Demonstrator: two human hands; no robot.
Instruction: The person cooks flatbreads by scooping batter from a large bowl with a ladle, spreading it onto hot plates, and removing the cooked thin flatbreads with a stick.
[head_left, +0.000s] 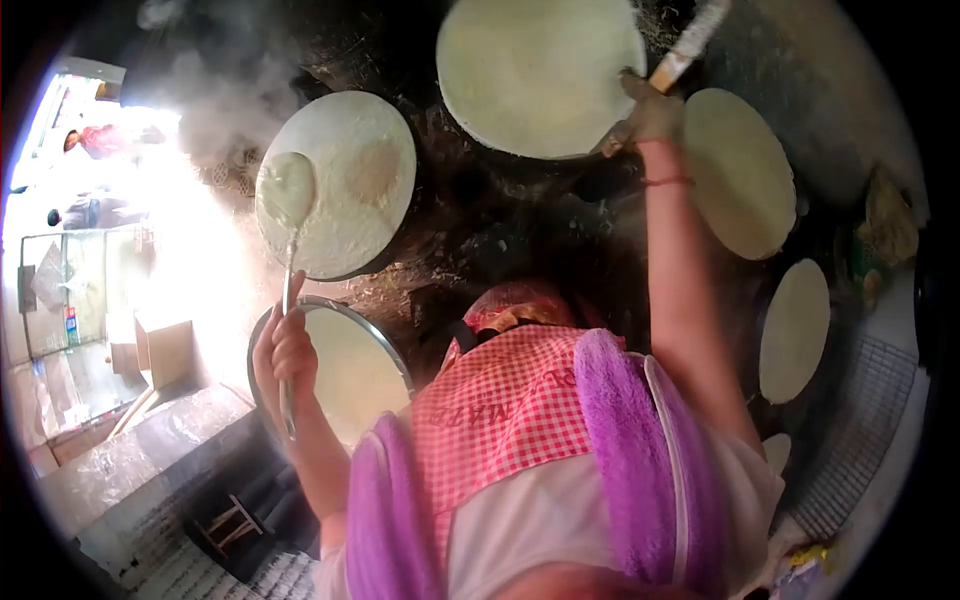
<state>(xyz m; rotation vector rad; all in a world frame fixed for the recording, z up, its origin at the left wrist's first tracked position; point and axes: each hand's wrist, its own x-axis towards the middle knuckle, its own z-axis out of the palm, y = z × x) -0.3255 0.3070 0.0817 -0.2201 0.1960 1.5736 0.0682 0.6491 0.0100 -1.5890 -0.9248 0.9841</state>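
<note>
My left hand [287, 350] is wrapped round the long handle of a ladle [288, 192]. The ladle's bowl, coated in pale batter, is over a round griddle [345, 235] covered with whitish batter and a browner patch. Just below that hand stands a metal-rimmed tub [352, 370] of cream-coloured batter. My right hand [650, 108] is at the lower right edge of a large round pale flatbread [540, 75]. It grips a flat wooden-handled scraper [685, 50] whose far end is coated white. Some of the right fingers reach toward the flatbread's rim; whether they touch it I cannot tell.
More round pale flatbreads, one [740, 175] and another [795, 330], lie along the right. Steam [225, 80] rises at the upper left. A cardboard box [165, 345] stands at the left, above a small stool [232, 525]. People are in the bright background.
</note>
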